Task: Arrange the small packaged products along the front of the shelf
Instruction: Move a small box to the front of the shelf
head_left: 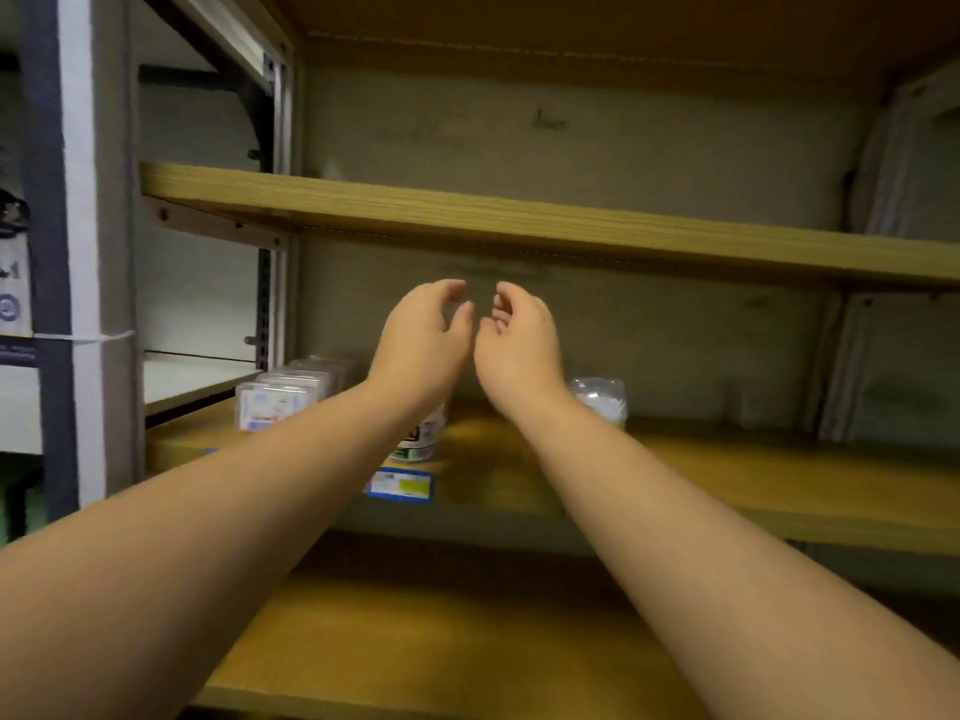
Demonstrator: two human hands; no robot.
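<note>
While hands: left hand [422, 339] and right hand [519, 341] hover empty, fingers loosely curled open.
Next reach: clear plastic bag [598, 401] deep on the wooden shelf [727, 459]; draw it frontward, level with the flat clear packets [283, 400].

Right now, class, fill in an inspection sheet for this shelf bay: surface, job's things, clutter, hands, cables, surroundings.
Surface: middle wooden shelf, mostly bare, blue price label on its front edge.
Job's things: row of clear flat packs at the left end; clear tub of cotton swabs further right, set back; white tub partly hidden behind the left wrist.
Clutter: nothing seen.
Hands: left hand and right hand raised, open, holding nothing.
Cables: nothing seen.
Surroundings: upper shelf bare; metal upright at left.
</note>
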